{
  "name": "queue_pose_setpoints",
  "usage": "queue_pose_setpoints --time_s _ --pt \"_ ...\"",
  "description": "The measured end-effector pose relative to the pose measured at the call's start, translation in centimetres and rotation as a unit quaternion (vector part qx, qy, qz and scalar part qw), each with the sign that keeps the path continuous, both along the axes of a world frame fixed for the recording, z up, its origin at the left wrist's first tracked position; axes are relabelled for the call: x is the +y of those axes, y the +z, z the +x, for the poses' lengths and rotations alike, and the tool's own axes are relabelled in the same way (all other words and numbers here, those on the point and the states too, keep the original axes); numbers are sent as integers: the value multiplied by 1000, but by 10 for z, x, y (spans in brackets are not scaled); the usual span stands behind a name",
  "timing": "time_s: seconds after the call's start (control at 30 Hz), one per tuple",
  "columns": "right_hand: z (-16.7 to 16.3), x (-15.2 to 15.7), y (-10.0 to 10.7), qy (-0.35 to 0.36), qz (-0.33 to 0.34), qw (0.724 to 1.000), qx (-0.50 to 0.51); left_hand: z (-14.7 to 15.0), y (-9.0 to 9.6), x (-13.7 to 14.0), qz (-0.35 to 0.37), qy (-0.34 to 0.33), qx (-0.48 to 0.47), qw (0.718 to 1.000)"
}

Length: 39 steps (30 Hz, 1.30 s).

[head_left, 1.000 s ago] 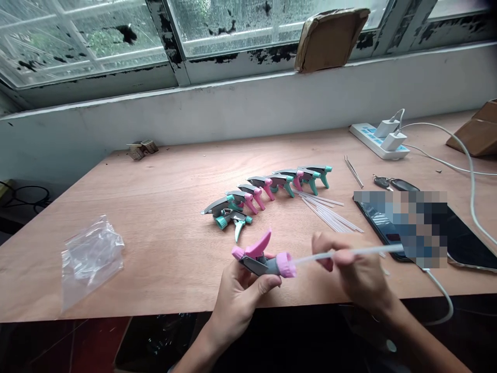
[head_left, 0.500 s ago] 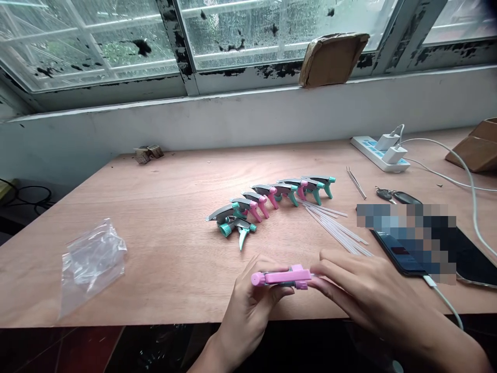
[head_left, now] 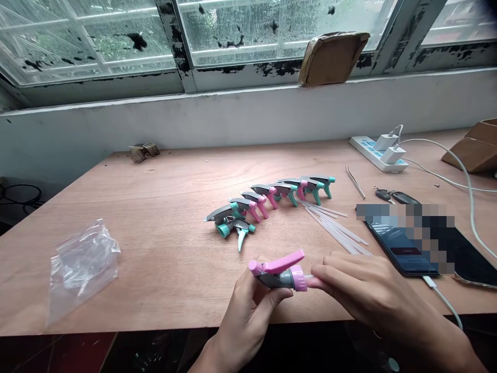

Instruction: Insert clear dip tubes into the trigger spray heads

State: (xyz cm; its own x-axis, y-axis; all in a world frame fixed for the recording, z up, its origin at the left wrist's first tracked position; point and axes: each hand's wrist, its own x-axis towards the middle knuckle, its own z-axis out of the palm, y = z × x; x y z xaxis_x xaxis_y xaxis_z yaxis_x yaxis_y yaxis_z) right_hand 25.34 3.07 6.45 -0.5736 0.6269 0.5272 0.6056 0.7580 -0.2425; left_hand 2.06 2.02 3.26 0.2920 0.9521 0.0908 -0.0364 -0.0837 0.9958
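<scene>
Pairing pink with grey: sprayer (head_left: 286, 280)

a crumpled clear bag (head_left: 83, 264) lies at the left of the surface (head_left: 163, 207). at far right, a white power strip (head_left: 371, 150) holds two plugs (head_left: 392, 155); nearer are tweezers (head_left: 355, 183), keys (head_left: 404, 197) and a phone (head_left: 404, 254) with a white cable (head_left: 443, 298). brown cardboard (head_left: 336, 59) stands by the far window (head_left: 240, 31).
</scene>
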Motion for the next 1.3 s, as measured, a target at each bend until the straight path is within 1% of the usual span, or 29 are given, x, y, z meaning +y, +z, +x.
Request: queue_pose_setpoints --time_s 0.1,0.13,0.2,0.33,0.4,0.53,0.67,0.77,0.87,1.0,1.07,1.17,1.3 --pt "-1 -2 4 39 -20 998 -40 -1 3 0 -31 -25 -15 999" --pt "-1 -2 5 43 -22 998 -39 -1 3 0 -35 -30 -19 999" --pt "-2 -3 5 46 -19 998 -36 -3 1 0 -41 -29 -17 999" --pt "-2 -6 1 46 -10 998 -44 -6 -6 -3 -63 -27 13 998" --pt "-2 -7 -1 49 -27 997 -49 -7 -8 -5 -67 -28 14 997" --pt "-3 -7 -5 53 -61 996 -44 -5 -5 -5 -79 -53 -22 995" --pt "-4 -6 -6 57 -76 995 -43 -5 -2 -5 -94 -72 -24 993" --pt "-3 -5 -4 45 -75 995 -47 -5 -2 -4 -102 -80 -12 991" --pt "3 -3 -1 30 -96 993 -58 -4 1 -1 -108 -78 9 991" --pt "12 -3 2 -11 -99 994 -54 -3 7 2 -118 -45 -41 991" --pt "15 -4 3 -20 -98 993 -57 -3 10 2 -118 -50 -60 990" --pt "16 -4 3 -15 -105 992 -68 -4 12 1 -117 -64 -58 989" --pt "17 -2 0 -23 -104 992 -72 -5 13 2 -112 -64 -43 991"
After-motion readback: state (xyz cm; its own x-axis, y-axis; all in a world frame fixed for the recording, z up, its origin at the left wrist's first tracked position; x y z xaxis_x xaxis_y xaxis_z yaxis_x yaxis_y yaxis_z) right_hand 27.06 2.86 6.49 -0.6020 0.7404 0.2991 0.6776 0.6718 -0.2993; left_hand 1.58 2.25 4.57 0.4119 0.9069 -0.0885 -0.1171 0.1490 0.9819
